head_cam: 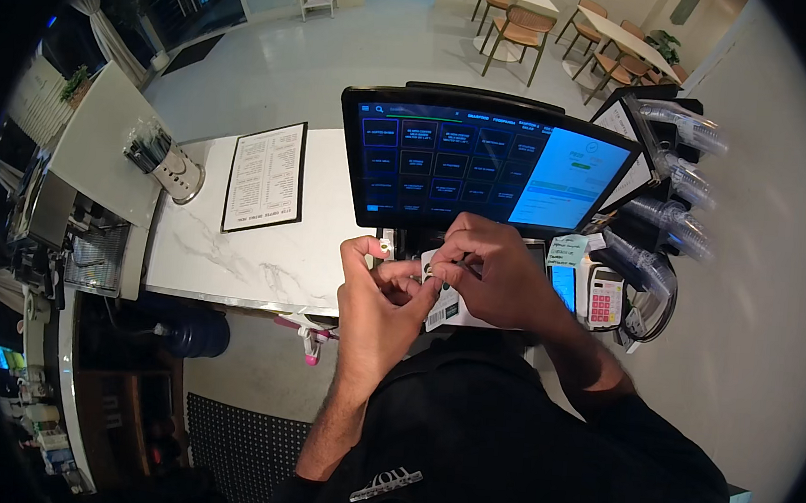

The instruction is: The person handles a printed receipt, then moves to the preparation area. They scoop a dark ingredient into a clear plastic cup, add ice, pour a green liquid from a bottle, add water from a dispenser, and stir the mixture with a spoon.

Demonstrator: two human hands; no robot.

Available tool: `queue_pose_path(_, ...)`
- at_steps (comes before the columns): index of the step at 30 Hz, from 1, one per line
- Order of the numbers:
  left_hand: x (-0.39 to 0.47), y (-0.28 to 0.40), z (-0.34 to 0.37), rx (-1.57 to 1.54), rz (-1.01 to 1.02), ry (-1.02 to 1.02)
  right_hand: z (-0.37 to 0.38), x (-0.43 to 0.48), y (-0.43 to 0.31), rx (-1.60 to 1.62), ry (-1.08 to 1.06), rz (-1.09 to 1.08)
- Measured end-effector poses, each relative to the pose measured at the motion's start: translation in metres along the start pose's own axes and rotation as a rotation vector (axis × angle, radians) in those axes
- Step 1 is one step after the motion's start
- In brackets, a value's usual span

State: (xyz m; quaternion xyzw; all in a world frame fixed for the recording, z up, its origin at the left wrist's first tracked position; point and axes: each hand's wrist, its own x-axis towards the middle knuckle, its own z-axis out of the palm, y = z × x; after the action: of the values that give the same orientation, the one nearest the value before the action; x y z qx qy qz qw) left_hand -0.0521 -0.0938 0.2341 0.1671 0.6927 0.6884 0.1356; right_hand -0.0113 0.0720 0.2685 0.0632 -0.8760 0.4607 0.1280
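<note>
Both hands meet over the counter edge, just below a touchscreen monitor (444,163). My left hand (389,299) pinches a small white card with a barcode (443,309) between thumb and fingers, and a small white sticker (385,247) with a round mark sits on its raised index fingertip. My right hand (489,271) has its thumb and finger closed on the card's upper part, where the fingertips of both hands come together. The fingers partly hide the card.
A menu board (266,177) lies on the marble counter (196,258) beside a metal holder with straws (180,176). To the right are a calculator (604,297), a lit phone (563,288) and stacked clear plastic cups (664,221). Tables and chairs (521,32) stand beyond.
</note>
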Motion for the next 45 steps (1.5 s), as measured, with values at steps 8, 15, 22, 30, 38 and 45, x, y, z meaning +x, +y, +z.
queue_pose_path(8,0.002,0.001,-0.001,0.004,0.041,0.024,0.003,-0.002,-0.008,-0.083,0.029,0.036)
queue_pose_path(15,0.001,0.004,0.000,0.014,0.050,0.044,0.006,-0.004,-0.015,-0.138,0.041,0.094)
queue_pose_path(22,0.000,0.006,0.000,0.052,0.078,0.052,0.010,-0.006,-0.017,-0.207,0.093,0.083)
queue_pose_path(30,-0.001,0.003,0.000,0.039,0.131,0.050,0.011,-0.007,-0.021,-0.269,0.138,0.065)
queue_pose_path(38,0.000,-0.003,-0.012,-0.223,-0.034,-0.084,-0.004,0.002,0.005,-0.086,-0.005,-0.081)
queue_pose_path(45,0.001,-0.016,-0.006,-0.274,0.118,-0.027,-0.002,0.000,0.006,-0.008,-0.052,-0.053)
